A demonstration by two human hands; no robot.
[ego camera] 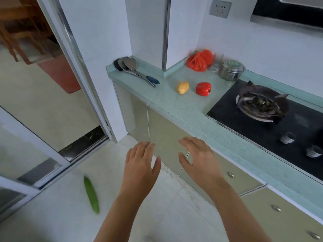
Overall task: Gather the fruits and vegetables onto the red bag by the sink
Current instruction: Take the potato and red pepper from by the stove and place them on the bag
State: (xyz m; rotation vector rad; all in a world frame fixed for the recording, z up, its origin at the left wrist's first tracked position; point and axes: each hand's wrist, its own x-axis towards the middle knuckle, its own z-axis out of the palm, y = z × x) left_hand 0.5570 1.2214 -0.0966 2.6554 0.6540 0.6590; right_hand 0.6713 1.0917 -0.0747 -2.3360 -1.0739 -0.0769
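Both hands hover empty in front of the table, the produce scattered.

The left hand (141, 165) and right hand (199, 159) are spread palm-down over the floor (52, 215), fingers (147, 147) straight and loose, holding nothing. A long green cucumber (91, 194) lies on the floor, near left. On the table (174, 105), a red pepper (203, 88) sits just right of a yellow piece of produce (183, 87); potato or fruit, I cannot tell. Farther back, the crumpled red bag (200, 60) lies in the wall corner, blurred, with a steel pot (230, 70) to its right and something clear and indistinct between them. The stove (262, 123) is cut off at the right edge.
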